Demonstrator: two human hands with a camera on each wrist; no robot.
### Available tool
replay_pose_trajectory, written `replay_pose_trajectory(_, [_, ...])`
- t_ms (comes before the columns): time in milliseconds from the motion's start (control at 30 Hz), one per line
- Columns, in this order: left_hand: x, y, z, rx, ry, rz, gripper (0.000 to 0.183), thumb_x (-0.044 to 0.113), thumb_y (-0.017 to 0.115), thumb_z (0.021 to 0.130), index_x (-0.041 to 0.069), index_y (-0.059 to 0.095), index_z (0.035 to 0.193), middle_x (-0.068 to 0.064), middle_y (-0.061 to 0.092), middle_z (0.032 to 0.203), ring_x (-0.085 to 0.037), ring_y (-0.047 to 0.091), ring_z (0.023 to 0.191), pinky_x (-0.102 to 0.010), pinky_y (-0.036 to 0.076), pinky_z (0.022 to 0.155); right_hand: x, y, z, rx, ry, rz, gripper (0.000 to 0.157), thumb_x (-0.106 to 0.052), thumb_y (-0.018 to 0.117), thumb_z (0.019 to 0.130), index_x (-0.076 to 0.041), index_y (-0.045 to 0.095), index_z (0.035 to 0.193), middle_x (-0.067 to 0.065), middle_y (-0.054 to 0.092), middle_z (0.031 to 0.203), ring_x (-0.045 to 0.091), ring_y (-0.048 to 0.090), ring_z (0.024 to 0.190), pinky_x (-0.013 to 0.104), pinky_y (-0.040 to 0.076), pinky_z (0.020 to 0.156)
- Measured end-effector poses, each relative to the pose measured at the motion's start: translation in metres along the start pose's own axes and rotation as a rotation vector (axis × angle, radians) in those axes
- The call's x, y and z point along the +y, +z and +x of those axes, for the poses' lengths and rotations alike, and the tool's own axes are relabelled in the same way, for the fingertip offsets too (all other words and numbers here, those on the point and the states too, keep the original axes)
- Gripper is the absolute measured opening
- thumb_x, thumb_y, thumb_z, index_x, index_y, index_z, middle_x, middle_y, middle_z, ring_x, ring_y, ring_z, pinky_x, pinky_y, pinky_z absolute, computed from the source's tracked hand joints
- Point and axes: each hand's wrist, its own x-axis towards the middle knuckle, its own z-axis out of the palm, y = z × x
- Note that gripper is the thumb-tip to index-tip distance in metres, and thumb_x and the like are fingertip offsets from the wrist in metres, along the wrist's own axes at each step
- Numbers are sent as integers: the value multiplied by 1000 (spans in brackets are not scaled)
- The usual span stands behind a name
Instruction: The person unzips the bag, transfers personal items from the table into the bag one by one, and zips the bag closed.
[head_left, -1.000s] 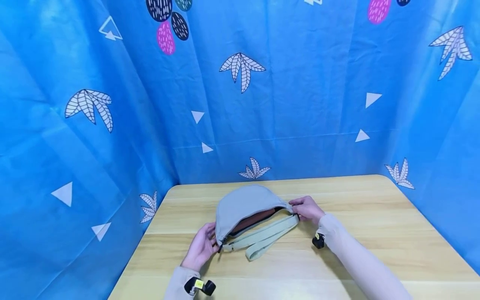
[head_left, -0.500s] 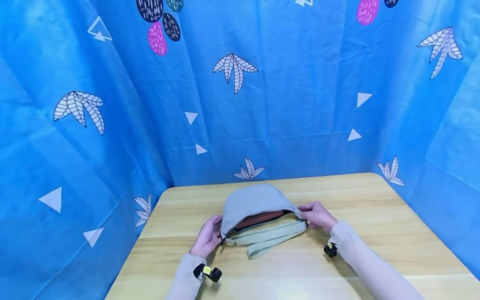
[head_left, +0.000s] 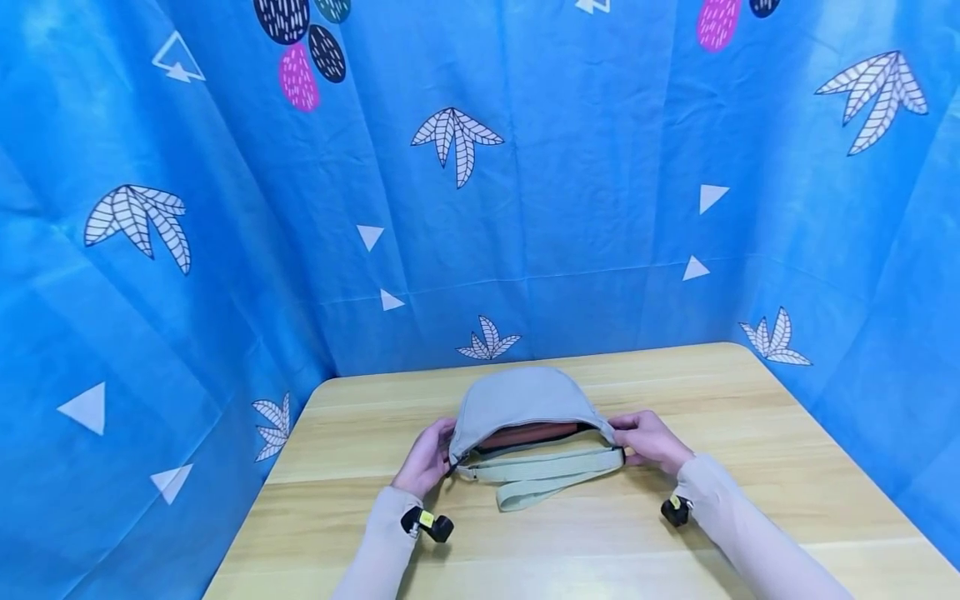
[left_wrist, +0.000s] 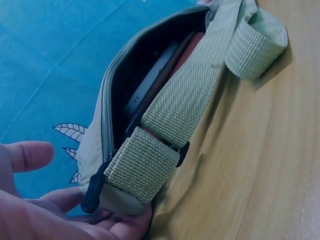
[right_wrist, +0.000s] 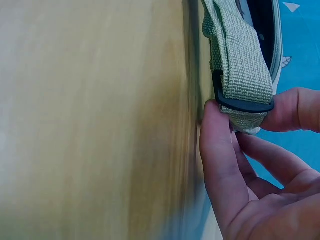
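A grey waist bag (head_left: 525,396) rests on the wooden table, its zipped mouth gaping toward me. Inside, the left wrist view shows a flat grey item (left_wrist: 150,80) beside something reddish-brown (left_wrist: 187,52). A pale green webbing strap (head_left: 540,471) lies along the front, with one loop hanging loose. My left hand (head_left: 427,458) is at the bag's left end, fingers under and behind it near a black zipper pull (left_wrist: 95,190); the thumb stands away from the fabric. With thumb and fingers, my right hand (head_left: 651,440) pinches the right end beside the black strap buckle (right_wrist: 245,104).
The wooden table (head_left: 570,550) reaches back to a blue patterned curtain (head_left: 600,217), which also hangs along both sides. Small black cameras are strapped to the left wrist (head_left: 427,523) and right wrist (head_left: 677,510).
Between both hands, the bag has shifted right across the table. It has also turned, its right end nearer and left end farther, so the mouth lies more level in the head view.
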Motion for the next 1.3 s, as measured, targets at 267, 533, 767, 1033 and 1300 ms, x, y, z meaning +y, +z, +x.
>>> replay_pose_trajectory(267, [-2, -5, 3, -18, -1, -2, 23, 27, 49, 107, 11, 65, 112, 3, 67, 102, -12, 60, 92, -26, 45, 84, 5, 1, 1, -3, -9, 38, 50, -5, 59, 95, 14, 52, 140, 24, 67, 123, 14, 68, 93, 37, 64, 80])
replay_pose_trajectory(533, [-4, -16, -6, -86, 19, 59, 43, 28, 44, 109, 0, 50, 140, 1, 69, 110, -10, 64, 93, -23, 49, 79, 6, -4, -1, -22, -41, 25, 52, -9, 60, 97, 16, 49, 141, 28, 66, 126, 14, 67, 94, 33, 62, 79])
replay_pose_trajectory(767, [1, -20, -11, -30, 35, 304, 47, 29, 53, 107, -3, 53, 141, -2, 72, 107, -11, 67, 87, -26, 53, 77, -7, 0, 0, 74, -79, -93, 53, -20, 63, 100, 12, 51, 141, 28, 63, 135, 29, 66, 108, 37, 55, 91])
replay_pose_trajectory(1033, [4, -23, -20, 19, 66, 490, 50, 27, 58, 105, -8, 55, 139, -9, 73, 103, -11, 67, 81, -27, 59, 74, -55, 32, -6, 175, -213, 1, 45, -19, 64, 102, 8, 59, 137, 28, 64, 136, 22, 68, 108, 25, 56, 86])
replay_pose_trajectory(1300, [4, -23, -20, 53, 76, 629, 43, 23, 67, 100, -6, 63, 131, -5, 70, 94, -9, 61, 74, -23, 55, 65, -82, 76, -1, -73, -280, 330, 43, -10, 57, 105, 17, 51, 137, 28, 68, 129, 19, 74, 107, 39, 57, 101])
